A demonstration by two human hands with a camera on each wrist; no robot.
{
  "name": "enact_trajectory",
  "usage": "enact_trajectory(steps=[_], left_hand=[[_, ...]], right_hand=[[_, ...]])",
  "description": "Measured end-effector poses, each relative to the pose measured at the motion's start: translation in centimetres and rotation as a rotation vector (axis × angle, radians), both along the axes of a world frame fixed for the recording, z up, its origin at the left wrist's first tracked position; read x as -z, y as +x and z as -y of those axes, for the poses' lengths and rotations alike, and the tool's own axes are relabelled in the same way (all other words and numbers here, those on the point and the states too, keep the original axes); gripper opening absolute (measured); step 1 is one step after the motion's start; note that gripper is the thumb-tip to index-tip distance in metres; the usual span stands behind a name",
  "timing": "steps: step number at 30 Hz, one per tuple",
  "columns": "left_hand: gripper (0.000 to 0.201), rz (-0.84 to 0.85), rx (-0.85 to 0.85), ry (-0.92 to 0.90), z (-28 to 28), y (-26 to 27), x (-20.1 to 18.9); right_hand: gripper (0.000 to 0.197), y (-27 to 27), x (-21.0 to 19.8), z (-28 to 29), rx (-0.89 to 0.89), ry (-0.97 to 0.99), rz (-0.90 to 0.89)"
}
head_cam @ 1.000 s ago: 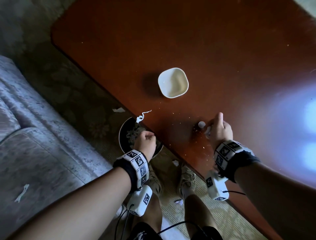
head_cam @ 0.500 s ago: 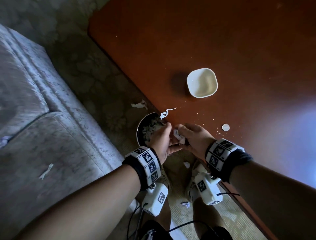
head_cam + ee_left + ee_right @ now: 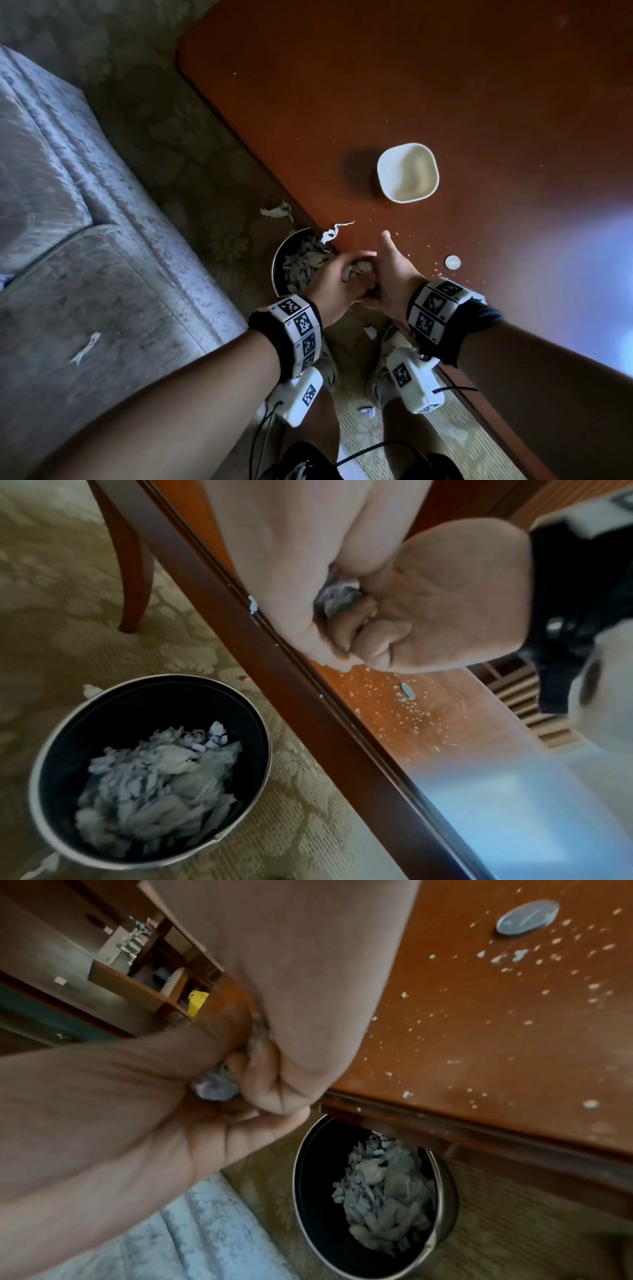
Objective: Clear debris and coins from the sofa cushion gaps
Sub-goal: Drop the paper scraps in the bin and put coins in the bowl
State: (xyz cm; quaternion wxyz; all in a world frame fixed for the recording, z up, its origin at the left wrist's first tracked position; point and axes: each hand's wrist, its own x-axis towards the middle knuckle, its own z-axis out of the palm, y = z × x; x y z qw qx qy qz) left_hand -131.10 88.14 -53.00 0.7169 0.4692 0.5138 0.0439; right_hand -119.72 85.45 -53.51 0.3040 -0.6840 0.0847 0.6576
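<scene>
I see the sofa [image 3: 85, 274] at left with a paper scrap [image 3: 85, 346] on its cushion, the table [image 3: 445, 85] at right. My left hand [image 3: 337, 286] and right hand [image 3: 388, 274] press together at the table's edge above the bin [image 3: 51, 764], both clamped round a paper wad [image 3: 337, 599]. A coin [image 3: 452, 262] lies among crumbs [image 3: 514, 958].
</scene>
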Motion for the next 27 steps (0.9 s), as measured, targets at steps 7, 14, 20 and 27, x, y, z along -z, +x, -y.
enact_trajectory(steps=[7,14,20,27], left_hand=[[0.009,-0.166,-0.179,0.046,-1.1,-3.1,1.0],[0.015,-0.332,-0.262,-0.022,-2.2,-4.7,3.2],[0.026,-0.410,-0.219,0.037,-2.7,-4.9,4.0],[0.031,-0.460,-0.157,0.211,-2.6,-3.8,3.7]], right_hand=[[0.064,-1.5,1.4,-1.3,-0.247,-0.053,0.019],[0.034,-0.8,1.1,-0.7,-0.291,0.025,0.110],[0.042,0.4,1.1,0.5,-0.512,0.165,0.185],[0.014,1.6,0.5,2.0,-0.112,0.149,0.036]])
